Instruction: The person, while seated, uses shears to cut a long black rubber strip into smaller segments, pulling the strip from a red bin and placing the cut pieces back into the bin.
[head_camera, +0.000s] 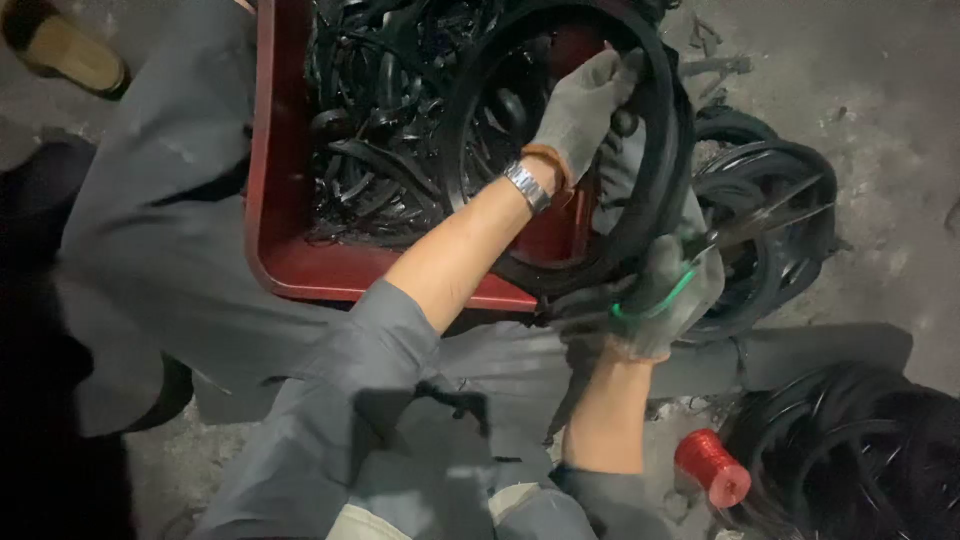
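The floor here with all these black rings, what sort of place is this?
Probably a small workshop or factory floor handling rubber parts. A red crate brims with black rubber scraps, more black rings are stacked on the dusty concrete floor, and both gloved hands, left hand and right hand, grip a large black ring.

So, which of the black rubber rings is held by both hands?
The large ring over the red crate: the left hand and right hand grip it; the others lie on the floor.

black rubber ring (655, 150) held over red crate

large, thin black hoop, standing tilted on edge above the crate's right rim, gripped at its upper arc and at its lower edge.
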